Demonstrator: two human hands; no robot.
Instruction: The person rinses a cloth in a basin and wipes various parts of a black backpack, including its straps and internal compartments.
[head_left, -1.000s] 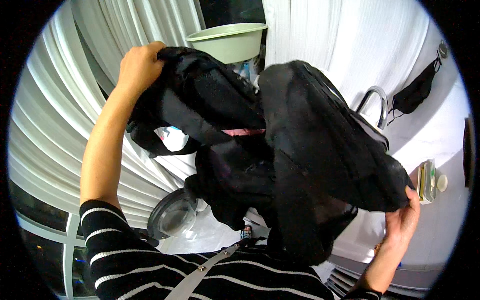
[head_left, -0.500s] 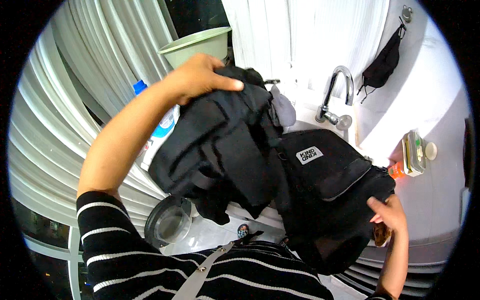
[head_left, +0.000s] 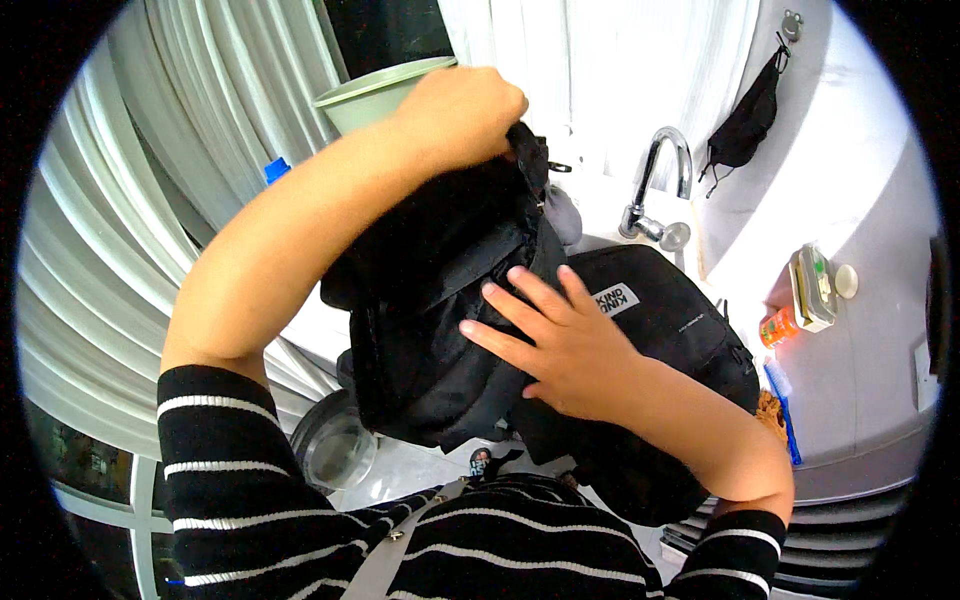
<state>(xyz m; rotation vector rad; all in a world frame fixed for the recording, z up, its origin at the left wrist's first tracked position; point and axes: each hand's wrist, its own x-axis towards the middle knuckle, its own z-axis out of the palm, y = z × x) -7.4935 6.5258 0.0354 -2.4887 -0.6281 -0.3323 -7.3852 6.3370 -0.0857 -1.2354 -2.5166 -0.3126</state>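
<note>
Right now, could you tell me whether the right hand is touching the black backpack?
Touching. The head view shows the right hand lying flat, fingers spread, on the black backpack.

Bright, even daylight (edges bend heavily); focus sharp.

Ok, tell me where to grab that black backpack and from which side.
Grip the black backpack at its top edge, coming from above: the left hand already closes its fingers there, so the bag hangs from that point. The right hand lies flat on the front panel, which is broad and offers nothing to close around.
</note>
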